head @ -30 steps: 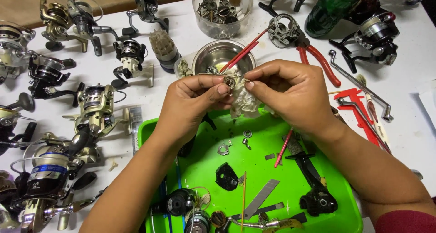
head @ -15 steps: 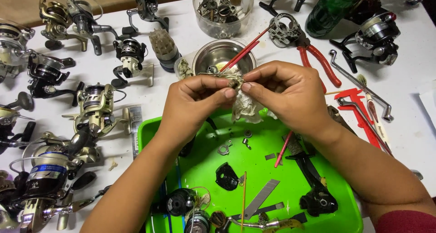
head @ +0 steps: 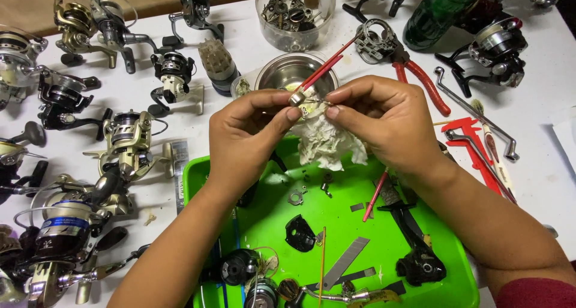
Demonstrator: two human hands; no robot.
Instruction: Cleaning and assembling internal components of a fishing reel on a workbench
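My left hand (head: 249,137) and my right hand (head: 384,119) meet above the far edge of a green tray (head: 456,284). Together they pinch a small round metal reel part (head: 303,102) between thumbs and fingertips. A crumpled white tissue (head: 330,146) hangs from under my right hand, just below the part. A red-handled brush (head: 321,68) pokes up from behind the fingers toward a steel bowl (head: 288,71).
Several fishing reels (head: 126,143) cover the white table on the left. The tray holds small black and metal parts (head: 300,233), a reel handle (head: 414,248) and strips. Red pliers (head: 420,83), a red caliper (head: 474,146), a parts jar (head: 294,14) and a green bottle (head: 441,11) lie beyond.
The hands stay together on the small part; the fingers have shifted slightly around it and the tissue hangs a bit lower.
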